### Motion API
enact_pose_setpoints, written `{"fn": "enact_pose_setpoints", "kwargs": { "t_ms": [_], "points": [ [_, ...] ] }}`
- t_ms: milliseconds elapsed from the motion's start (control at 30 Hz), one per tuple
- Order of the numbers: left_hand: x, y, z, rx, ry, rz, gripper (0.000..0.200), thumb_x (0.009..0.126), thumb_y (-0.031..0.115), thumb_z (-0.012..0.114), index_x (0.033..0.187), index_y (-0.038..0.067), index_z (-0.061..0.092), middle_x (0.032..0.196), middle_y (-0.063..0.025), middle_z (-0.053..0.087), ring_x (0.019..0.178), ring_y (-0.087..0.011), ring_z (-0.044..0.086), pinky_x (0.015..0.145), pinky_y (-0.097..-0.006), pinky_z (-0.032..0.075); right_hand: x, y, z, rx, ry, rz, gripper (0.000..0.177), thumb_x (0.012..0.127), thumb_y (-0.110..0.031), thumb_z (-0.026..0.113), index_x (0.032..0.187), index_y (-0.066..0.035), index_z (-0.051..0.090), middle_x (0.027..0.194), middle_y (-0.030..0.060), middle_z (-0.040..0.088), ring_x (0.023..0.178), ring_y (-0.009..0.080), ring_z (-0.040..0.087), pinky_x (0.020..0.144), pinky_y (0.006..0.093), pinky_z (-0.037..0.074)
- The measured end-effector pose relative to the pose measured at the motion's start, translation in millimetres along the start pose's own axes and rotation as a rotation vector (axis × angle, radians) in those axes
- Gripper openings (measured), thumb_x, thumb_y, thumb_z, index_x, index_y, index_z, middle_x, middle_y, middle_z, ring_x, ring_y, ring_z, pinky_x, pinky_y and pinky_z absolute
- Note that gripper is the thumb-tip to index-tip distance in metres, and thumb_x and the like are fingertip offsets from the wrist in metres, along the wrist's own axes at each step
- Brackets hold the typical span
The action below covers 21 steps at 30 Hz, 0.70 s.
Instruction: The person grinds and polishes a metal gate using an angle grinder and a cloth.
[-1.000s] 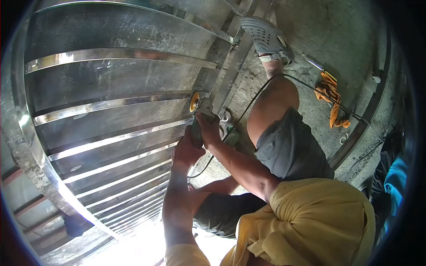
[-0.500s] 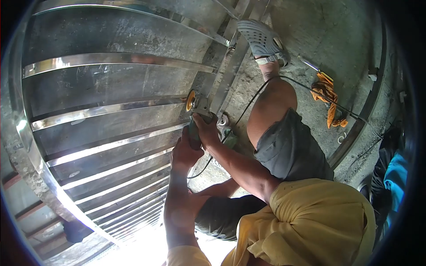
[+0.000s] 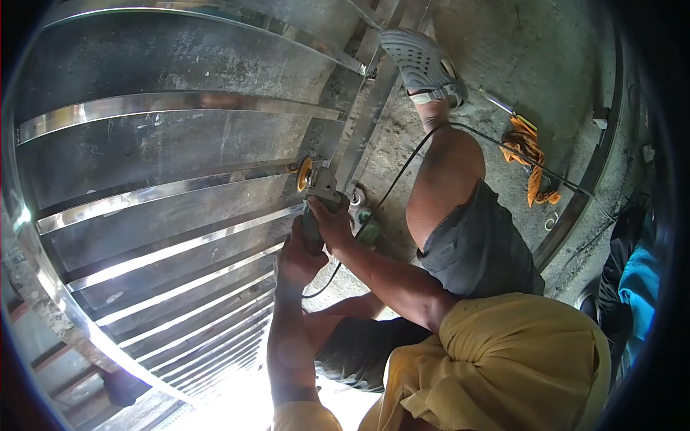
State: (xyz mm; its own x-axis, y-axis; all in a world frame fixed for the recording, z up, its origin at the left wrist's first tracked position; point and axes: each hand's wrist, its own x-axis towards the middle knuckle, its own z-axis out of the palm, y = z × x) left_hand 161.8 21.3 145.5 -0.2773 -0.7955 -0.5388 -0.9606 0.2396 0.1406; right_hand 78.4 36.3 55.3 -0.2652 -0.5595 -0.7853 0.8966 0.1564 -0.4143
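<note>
An angle grinder [image 3: 313,223] with an orange disc [image 3: 305,174] is held in both hands. My left hand [image 3: 300,260] wraps round the rear of its body, and my right hand [image 3: 332,219] grips it higher up, just behind the metal head. The disc stands upright by the right end of a shiny metal bar [image 3: 172,191], close to the long rail [image 3: 366,122] of a barred metal frame. Whether the disc touches the metal or spins, I cannot tell.
A black cable [image 3: 410,159] runs across my leg. A second grinder-like tool [image 3: 368,228] lies beyond my right hand. On the concrete floor are an orange cloth [image 3: 528,154] and a thin metal tool [image 3: 497,102]. Blue cloth [image 3: 642,287] is at the right.
The grinder's disc has shifted slightly left and down relative to the bar, leaving the bar's end more exposed. Both hands keep their grip. The frame appears shifted left in view.
</note>
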Motion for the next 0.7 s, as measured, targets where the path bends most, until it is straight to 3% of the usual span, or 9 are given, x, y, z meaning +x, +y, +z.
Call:
{"fn": "enact_pose_setpoints", "kwargs": {
  "t_ms": [233,400,700],
  "points": [
    [12.5,-5.0,11.8,-0.015,-0.074,-0.039,0.101,0.062,0.02,0.079,0.151,0.011,0.031,0.123,-0.0231,0.063,0.111,-0.0398,0.064,0.091,-0.0461,0.052,27.1,31.5,-9.4,0.055,0.003,0.025,0.083,0.084,-0.037,0.08,0.14,0.0,0.032,0.121,0.0163,0.058,0.108,0.0232,0.059,0.091,0.0364,0.051],
    [18.6,5.1,11.3,0.02,-0.088,-0.053,0.1,0.063,0.023,0.079,0.15,0.011,0.032,0.123,-0.0226,0.063,0.112,-0.0407,0.063,0.091,-0.0473,0.052,34.9,29.5,-13.2,0.032,0.019,-0.021,0.081,0.083,-0.04,0.08,0.137,0.0,0.033,0.118,0.0159,0.059,0.105,0.0223,0.06,0.09,0.0342,0.05],
    [24.0,0.3,18.4,0.018,-0.145,-0.042,0.099,0.063,0.024,0.079,0.149,0.013,0.031,0.121,-0.0237,0.063,0.111,-0.0428,0.063,0.09,-0.0489,0.052,49.0,49.1,-23.7,-0.059,0.072,0.093,0.088,0.081,-0.047,0.08,0.14,0.0,0.034,0.121,0.018,0.06,0.108,0.025,0.06,0.092,0.0356,0.05]
  ]
}}
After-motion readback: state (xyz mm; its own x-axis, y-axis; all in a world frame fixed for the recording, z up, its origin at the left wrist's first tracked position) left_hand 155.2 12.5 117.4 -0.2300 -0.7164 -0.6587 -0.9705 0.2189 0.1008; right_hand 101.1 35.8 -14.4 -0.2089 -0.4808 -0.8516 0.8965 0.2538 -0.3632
